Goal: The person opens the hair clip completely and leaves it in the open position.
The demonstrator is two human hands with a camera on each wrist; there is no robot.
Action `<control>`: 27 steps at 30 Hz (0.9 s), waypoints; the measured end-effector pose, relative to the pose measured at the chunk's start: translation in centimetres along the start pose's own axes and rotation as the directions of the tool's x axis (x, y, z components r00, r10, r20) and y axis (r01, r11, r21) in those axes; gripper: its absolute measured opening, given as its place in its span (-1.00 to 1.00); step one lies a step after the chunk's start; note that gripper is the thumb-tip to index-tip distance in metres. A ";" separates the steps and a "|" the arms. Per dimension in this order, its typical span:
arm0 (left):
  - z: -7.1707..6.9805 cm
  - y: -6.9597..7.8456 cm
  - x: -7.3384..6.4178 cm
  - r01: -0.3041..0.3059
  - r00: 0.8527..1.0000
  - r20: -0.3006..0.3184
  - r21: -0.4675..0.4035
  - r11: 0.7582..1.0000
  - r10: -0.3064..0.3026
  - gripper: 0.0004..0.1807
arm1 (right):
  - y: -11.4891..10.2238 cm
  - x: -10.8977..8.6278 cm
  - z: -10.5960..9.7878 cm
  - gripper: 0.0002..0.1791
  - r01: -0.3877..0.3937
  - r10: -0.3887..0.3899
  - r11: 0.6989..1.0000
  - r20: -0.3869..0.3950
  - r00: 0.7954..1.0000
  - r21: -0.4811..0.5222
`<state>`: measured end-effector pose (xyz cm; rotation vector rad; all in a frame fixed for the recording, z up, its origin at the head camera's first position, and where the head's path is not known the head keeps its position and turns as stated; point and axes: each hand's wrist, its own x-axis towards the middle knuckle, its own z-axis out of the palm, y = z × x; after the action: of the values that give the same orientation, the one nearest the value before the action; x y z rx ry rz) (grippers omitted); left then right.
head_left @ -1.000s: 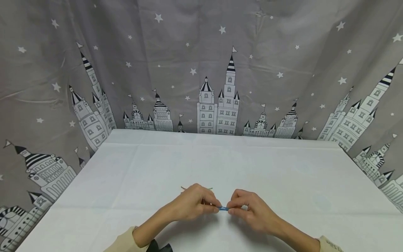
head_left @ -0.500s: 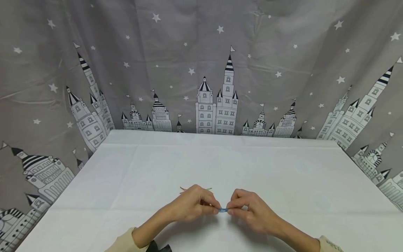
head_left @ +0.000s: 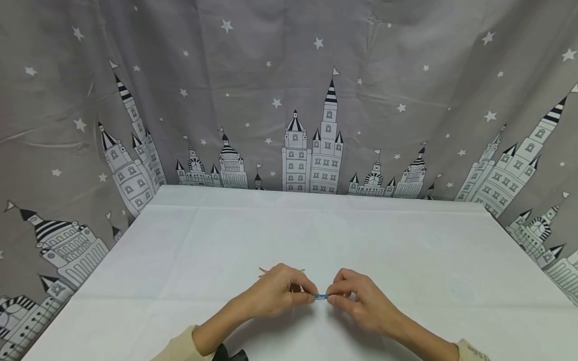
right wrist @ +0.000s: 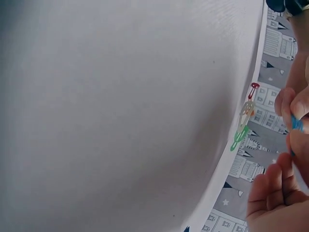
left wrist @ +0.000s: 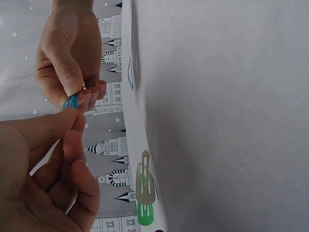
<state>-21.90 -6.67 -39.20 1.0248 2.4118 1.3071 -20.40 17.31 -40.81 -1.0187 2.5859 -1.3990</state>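
A small blue snap hair clip point(head_left: 321, 297) is held level between my two hands, over the near middle of the white table. My left hand point(head_left: 282, 292) pinches its left end between thumb and fingertips, while my right hand point(head_left: 358, 297) pinches the other end. In the left wrist view the blue clip point(left wrist: 70, 102) shows between the thumbs, its ends hidden by fingertips. Beyond my left hand lie several more hair clips, among them a beige one point(left wrist: 146, 186), a green one point(left wrist: 145, 214) and a red one point(right wrist: 254, 86); the head view shows only their tips.
The white-covered table point(head_left: 384, 240) runs back to a grey curtain point(head_left: 253, 65) printed with castles and stars. A thin blue curved piece point(left wrist: 130, 75) lies apart from the other clips. Something dark point(head_left: 229, 354) sits by the left sleeve.
Both hands stay almost in place and keep their pinch on the blue hair clip. The clip is slightly higher in the head view than half a second ago.
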 end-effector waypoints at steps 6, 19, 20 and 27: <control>0.1 -0.2 0.2 0.026 0.998 -0.050 0.071 0.997 -0.023 -0.87 | -0.2 0.2 0.4 -0.91 -0.062 0.062 0.998 -0.028 0.998 -0.029; -0.2 -1.1 1.0 0.060 0.993 -0.109 0.096 0.994 -0.049 -0.90 | -0.1 0.9 0.9 -0.87 -0.116 0.112 0.993 -0.153 0.982 -0.019; -0.3 -1.2 1.1 0.064 0.992 -0.113 0.097 0.993 -0.053 -0.91 | -0.1 1.0 0.9 -0.87 -0.120 0.115 0.993 -0.155 0.981 -0.021; -0.3 -1.5 1.6 0.076 0.990 -0.129 0.118 0.990 -0.060 -0.92 | 0.1 1.6 0.9 -0.86 -0.179 0.166 0.982 -0.179 0.970 -0.057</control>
<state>-23.99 -6.36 -39.99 0.9057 2.6250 1.2495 -21.42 15.84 -41.02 -0.6849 2.7873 -1.4186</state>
